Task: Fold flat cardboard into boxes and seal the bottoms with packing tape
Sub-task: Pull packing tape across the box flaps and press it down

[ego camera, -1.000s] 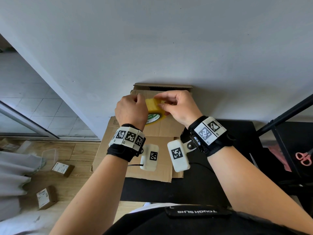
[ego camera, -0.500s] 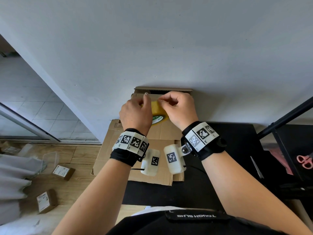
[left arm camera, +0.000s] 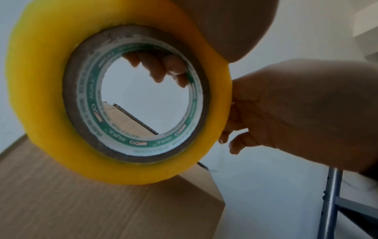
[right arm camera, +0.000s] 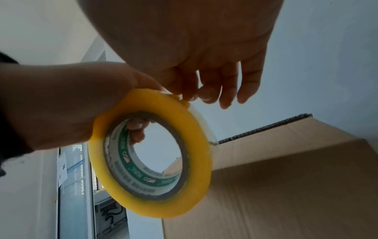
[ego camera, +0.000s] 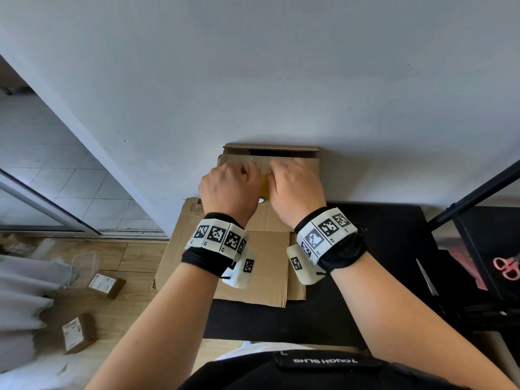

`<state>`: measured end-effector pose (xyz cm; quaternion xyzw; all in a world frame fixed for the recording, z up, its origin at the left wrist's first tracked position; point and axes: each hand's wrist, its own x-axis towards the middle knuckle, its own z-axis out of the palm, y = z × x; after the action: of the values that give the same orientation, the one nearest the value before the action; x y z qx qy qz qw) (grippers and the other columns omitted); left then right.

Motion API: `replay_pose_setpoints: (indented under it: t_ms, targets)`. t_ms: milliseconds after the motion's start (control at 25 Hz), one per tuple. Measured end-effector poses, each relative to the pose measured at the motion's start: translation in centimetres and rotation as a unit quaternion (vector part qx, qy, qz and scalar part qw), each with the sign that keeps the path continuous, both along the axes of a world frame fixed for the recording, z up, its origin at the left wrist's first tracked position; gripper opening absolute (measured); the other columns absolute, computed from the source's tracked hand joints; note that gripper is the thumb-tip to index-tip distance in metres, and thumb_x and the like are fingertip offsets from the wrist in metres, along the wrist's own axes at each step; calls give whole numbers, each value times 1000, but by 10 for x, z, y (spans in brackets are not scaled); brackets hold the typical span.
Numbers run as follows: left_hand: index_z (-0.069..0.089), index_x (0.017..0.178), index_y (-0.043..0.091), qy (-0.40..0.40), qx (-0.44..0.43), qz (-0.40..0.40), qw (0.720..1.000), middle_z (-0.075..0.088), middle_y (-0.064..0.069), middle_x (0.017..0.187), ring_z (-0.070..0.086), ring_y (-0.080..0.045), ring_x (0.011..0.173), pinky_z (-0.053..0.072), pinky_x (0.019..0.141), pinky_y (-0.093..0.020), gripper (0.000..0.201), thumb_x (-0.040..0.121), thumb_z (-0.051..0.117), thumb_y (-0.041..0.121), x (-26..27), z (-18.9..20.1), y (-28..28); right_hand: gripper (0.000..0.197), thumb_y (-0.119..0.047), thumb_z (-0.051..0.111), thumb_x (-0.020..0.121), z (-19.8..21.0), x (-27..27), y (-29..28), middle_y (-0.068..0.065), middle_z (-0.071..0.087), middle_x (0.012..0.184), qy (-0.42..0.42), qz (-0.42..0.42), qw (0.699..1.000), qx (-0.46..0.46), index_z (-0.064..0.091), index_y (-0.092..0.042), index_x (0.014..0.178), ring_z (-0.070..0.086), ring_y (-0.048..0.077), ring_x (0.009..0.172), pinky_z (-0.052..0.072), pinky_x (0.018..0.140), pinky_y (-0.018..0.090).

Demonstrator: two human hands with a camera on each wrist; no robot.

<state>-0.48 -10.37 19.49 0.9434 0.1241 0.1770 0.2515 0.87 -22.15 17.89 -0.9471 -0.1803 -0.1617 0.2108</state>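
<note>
1 yellow tape roll [left arm camera: 114, 161], glossy ring on a brown cardboard core, above 1 folded cardboard box [ego camera: 298, 175]. Left hand [ego camera: 229, 192] curled round the roll, fingers [left arm camera: 157, 67] hooked through the core. Right hand [ego camera: 295, 190] at 3 o'clock of the roll, fingertips [right arm camera: 204, 95] bent and pinching at its outer edge. 2 small parcels [ego camera: 107, 285] on the floor at 8 o'clock.

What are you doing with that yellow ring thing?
It's a tape roll for sealing boxes. The left hand holds it by the core, fingers through the hole, just above a folded cardboard box by the wall. The right hand picks at the roll's edge with its fingertips, seemingly finding the tape's loose end. No tape is on the box yet.
</note>
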Motion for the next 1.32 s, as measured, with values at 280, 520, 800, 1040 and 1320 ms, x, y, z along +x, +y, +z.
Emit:
replay_pose_setpoints:
  t_ms: [280,520,800,1040,1320]
  targets:
    - [36,53,13,8,-3,2,1000,38,0,50,38,-27,55,20,55,-32,48,96,46,34,-2,1,-1,19,-15,41,97,6,4,1,1,44,62,76,0,997,14,41,-11,78,45,26,62,30,57,33]
    - [28,49,16,2,-134,12,991,28,-1,46,28,-21,50,20,50,-34,51,94,46,29,-1,-1,4,22,-11,49,94,2,5,-4,-7,42,57,126,11,970,205,46,-13,72,39,9,52,27,51,27]
    - [23,51,15,-5,-211,46,976,21,-1,49,21,-22,52,16,52,-35,51,94,47,28,1,-7,19,31,-10,44,97,9,8,-21,0,48,57,185,25,924,333,49,-13,67,44,13,53,38,58,31]
    - [29,51,17,-48,-98,19,994,27,2,45,26,-17,46,18,51,-35,51,95,47,31,-1,4,9,50,-53,28,101,8,-4,4,-4,48,60,130,-31,983,127,41,-18,68,50,18,59,37,56,37]
    - [48,59,12,-51,-43,1,998,41,-1,51,38,-29,56,24,57,-31,42,93,42,37,-2,-7,5,19,-21,40,99,3,-9,6,-3,43,68,36,-51,997,45,38,-17,81,41,22,63,26,57,31]
